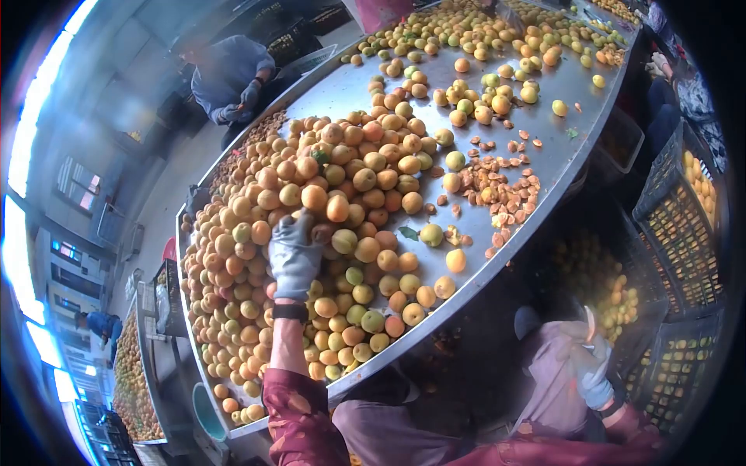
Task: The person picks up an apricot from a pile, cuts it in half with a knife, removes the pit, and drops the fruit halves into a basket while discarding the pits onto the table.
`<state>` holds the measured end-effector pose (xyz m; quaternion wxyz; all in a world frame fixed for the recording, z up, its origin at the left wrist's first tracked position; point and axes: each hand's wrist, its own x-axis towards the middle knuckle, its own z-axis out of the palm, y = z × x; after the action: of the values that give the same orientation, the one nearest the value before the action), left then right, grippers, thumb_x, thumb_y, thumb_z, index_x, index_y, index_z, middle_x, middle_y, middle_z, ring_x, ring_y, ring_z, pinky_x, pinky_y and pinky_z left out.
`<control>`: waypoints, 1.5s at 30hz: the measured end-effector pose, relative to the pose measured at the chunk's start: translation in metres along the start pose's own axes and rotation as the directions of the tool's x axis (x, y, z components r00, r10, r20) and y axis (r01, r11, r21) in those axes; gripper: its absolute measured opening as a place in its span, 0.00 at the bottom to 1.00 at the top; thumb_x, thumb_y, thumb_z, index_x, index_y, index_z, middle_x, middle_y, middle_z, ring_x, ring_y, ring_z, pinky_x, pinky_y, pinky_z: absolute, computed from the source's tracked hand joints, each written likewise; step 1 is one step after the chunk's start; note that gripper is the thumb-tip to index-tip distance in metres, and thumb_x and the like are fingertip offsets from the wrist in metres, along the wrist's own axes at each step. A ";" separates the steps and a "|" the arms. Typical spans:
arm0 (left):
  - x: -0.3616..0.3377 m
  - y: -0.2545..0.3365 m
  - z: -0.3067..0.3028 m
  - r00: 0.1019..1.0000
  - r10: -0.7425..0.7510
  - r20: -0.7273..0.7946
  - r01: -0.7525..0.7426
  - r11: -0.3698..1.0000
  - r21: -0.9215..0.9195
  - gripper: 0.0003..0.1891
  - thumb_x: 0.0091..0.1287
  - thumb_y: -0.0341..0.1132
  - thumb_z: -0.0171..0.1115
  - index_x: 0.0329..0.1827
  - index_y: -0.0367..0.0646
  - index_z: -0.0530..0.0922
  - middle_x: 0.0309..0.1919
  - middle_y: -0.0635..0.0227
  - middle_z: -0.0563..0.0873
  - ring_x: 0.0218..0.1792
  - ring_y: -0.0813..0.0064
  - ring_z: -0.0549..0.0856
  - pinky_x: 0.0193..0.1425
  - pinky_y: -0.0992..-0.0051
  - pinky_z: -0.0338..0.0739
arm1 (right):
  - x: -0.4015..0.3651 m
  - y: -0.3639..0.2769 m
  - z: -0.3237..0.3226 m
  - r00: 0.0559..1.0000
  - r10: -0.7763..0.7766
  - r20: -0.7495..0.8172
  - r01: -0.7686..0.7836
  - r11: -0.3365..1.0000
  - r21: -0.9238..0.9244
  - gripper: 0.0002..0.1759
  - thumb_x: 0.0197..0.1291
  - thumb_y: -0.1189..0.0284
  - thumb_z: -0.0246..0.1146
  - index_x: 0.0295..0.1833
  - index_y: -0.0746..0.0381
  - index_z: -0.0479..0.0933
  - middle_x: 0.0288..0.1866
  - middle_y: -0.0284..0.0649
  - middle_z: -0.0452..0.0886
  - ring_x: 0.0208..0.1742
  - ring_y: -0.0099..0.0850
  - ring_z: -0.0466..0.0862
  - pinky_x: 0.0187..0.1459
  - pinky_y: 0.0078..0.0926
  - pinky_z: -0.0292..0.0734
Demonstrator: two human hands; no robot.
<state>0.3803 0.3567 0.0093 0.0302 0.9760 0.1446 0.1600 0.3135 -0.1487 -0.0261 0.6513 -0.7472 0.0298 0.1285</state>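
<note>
My left hand (295, 260), in a pale grey-white glove, reaches into a large heap of orange-yellow apricots (365, 180) on a metal table. Its fingers curl among the fruit, closed around an apricot (322, 233) that is partly hidden. At the lower right, beside my knee, my right hand (592, 374) is also gloved and closed. A thin pale curved piece (590, 320) sticks up from it, too blurred to identify. Below the table edge near that hand lie more yellow apricots (618, 299).
The metal table (342, 85) has a raised rim. Opened brown apricot pieces (497, 182) lie right of the heap. Black crates (680, 233) with fruit stand at the right. A person (229, 78) sits across the table; another person's gloved hand (660, 64) shows at the far right.
</note>
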 end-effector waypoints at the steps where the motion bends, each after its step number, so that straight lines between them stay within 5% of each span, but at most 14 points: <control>1: -0.014 -0.008 0.015 0.999 -0.035 0.030 0.036 0.998 -0.046 0.22 0.57 0.34 0.65 0.56 0.43 0.77 0.40 0.55 0.81 0.45 0.52 0.81 0.47 0.59 0.77 | 0.003 -0.002 0.004 1.000 -0.020 -0.012 0.020 1.000 -0.008 0.19 0.56 0.79 0.53 0.53 0.70 0.78 0.27 0.41 0.84 0.18 0.17 0.75 0.22 0.13 0.71; 6: -0.076 0.005 0.024 0.988 0.152 -0.035 -0.153 0.988 -0.023 0.27 0.53 0.24 0.61 0.60 0.45 0.76 0.46 0.58 0.81 0.48 0.53 0.80 0.50 0.60 0.77 | 0.014 0.008 0.003 0.997 -0.027 0.077 0.029 0.999 -0.024 0.34 0.59 0.77 0.55 0.74 0.66 0.61 0.54 0.48 0.82 0.26 0.17 0.80 0.22 0.12 0.72; 9: -0.091 0.020 0.021 0.980 0.191 0.050 -0.191 0.982 -0.016 0.26 0.52 0.23 0.61 0.58 0.44 0.78 0.49 0.60 0.82 0.51 0.55 0.80 0.52 0.62 0.77 | 0.016 0.001 0.010 0.998 0.003 0.069 -0.003 1.000 -0.003 0.33 0.60 0.77 0.55 0.73 0.65 0.62 0.54 0.48 0.82 0.26 0.17 0.80 0.23 0.12 0.72; 14: -0.107 0.033 0.020 0.969 0.247 0.031 -0.238 0.955 -0.177 0.30 0.51 0.22 0.62 0.62 0.44 0.75 0.52 0.59 0.81 0.50 0.53 0.81 0.53 0.61 0.77 | 0.020 -0.016 0.023 0.998 -0.055 0.027 0.054 0.998 0.012 0.21 0.63 0.73 0.56 0.59 0.73 0.74 0.26 0.40 0.83 0.16 0.15 0.72 0.20 0.13 0.67; 23: -0.106 0.030 -0.002 0.928 0.351 0.123 -0.315 0.917 -0.243 0.23 0.57 0.33 0.63 0.59 0.50 0.79 0.56 0.58 0.83 0.51 0.58 0.83 0.59 0.63 0.72 | 0.024 -0.004 0.018 0.999 -0.036 0.036 0.035 0.998 0.045 0.21 0.63 0.72 0.57 0.58 0.73 0.75 0.27 0.40 0.83 0.16 0.15 0.73 0.21 0.12 0.68; 25: -0.088 0.031 -0.011 0.976 -0.056 0.210 0.147 0.881 -0.451 0.16 0.61 0.34 0.63 0.53 0.51 0.83 0.47 0.59 0.87 0.42 0.58 0.86 0.49 0.64 0.79 | 0.023 -0.006 0.017 0.999 -0.032 0.041 0.030 0.998 0.046 0.21 0.64 0.71 0.57 0.58 0.73 0.75 0.27 0.40 0.84 0.16 0.15 0.73 0.21 0.12 0.68; 26: -0.074 0.026 -0.001 0.994 0.049 -0.099 -0.088 0.892 -0.443 0.12 0.63 0.34 0.63 0.49 0.48 0.84 0.39 0.59 0.88 0.36 0.58 0.88 0.40 0.66 0.81 | 0.022 -0.008 0.019 0.999 -0.023 0.037 0.022 0.999 0.026 0.21 0.64 0.71 0.57 0.59 0.73 0.74 0.27 0.39 0.83 0.17 0.15 0.73 0.21 0.12 0.67; 29: -0.021 0.027 0.007 0.962 0.008 -0.274 -0.107 0.932 -0.347 0.18 0.65 0.38 0.63 0.56 0.44 0.82 0.47 0.56 0.87 0.45 0.59 0.87 0.49 0.66 0.80 | 0.022 -0.004 0.016 0.999 -0.014 0.044 0.013 1.000 0.025 0.23 0.63 0.72 0.56 0.62 0.72 0.73 0.30 0.41 0.84 0.19 0.15 0.75 0.21 0.11 0.69; 32: 0.016 0.036 0.025 0.994 -0.087 -0.071 0.092 0.993 0.076 0.33 0.55 0.53 0.66 0.60 0.41 0.79 0.48 0.58 0.86 0.49 0.61 0.85 0.56 0.64 0.77 | 0.016 -0.012 0.021 0.999 -0.041 0.028 0.039 0.998 0.050 0.27 0.63 0.75 0.55 0.68 0.69 0.69 0.39 0.44 0.85 0.23 0.15 0.78 0.23 0.11 0.71; 37: 0.032 0.039 0.040 0.979 -0.199 0.036 0.182 0.945 0.272 0.22 0.52 0.50 0.70 0.44 0.47 0.81 0.41 0.62 0.85 0.45 0.62 0.84 0.48 0.64 0.77 | 0.011 -0.004 0.009 0.996 -0.082 0.040 0.079 0.995 0.058 0.32 0.62 0.79 0.54 0.74 0.64 0.62 0.50 0.47 0.83 0.28 0.16 0.81 0.25 0.11 0.74; 39: 0.016 0.037 0.034 0.985 -0.167 -0.038 0.171 0.976 0.136 0.23 0.54 0.47 0.70 0.49 0.43 0.81 0.44 0.58 0.85 0.47 0.60 0.84 0.53 0.62 0.77 | 0.008 -0.004 0.006 0.996 -0.087 0.033 0.087 0.996 0.023 0.33 0.61 0.77 0.55 0.74 0.64 0.62 0.46 0.46 0.84 0.24 0.16 0.79 0.23 0.11 0.72; 40: 0.008 0.032 0.031 0.969 -0.243 -0.053 0.227 0.951 -0.210 0.25 0.56 0.45 0.70 0.53 0.42 0.80 0.47 0.56 0.85 0.48 0.59 0.84 0.57 0.63 0.76 | 0.006 -0.004 0.004 0.996 -0.087 0.030 0.086 0.996 0.029 0.33 0.61 0.77 0.55 0.74 0.64 0.62 0.46 0.46 0.84 0.24 0.16 0.79 0.23 0.11 0.72; 42: -0.016 0.036 0.011 0.934 -0.338 0.114 0.317 0.638 -0.702 0.30 0.60 0.41 0.71 0.65 0.40 0.75 0.57 0.55 0.81 0.55 0.65 0.82 0.65 0.69 0.72 | -0.001 -0.003 0.002 0.994 -0.094 0.052 0.089 0.992 0.092 0.29 0.61 0.75 0.56 0.69 0.68 0.67 0.42 0.46 0.85 0.21 0.15 0.78 0.21 0.11 0.71; 45: -0.067 0.061 -0.016 0.978 -0.194 0.080 0.126 0.240 -0.962 0.24 0.68 0.26 0.60 0.68 0.37 0.71 0.65 0.62 0.77 0.63 0.74 0.76 0.64 0.75 0.73 | -0.011 -0.002 -0.001 0.991 -0.123 0.062 0.122 0.992 0.015 0.23 0.61 0.73 0.58 0.61 0.72 0.73 0.40 0.46 0.86 0.18 0.16 0.76 0.19 0.12 0.70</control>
<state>0.3309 0.2790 0.0100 0.6295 0.7305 0.1166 0.2377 0.3035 -0.1507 -0.0215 0.6627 -0.7397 -0.0356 0.1114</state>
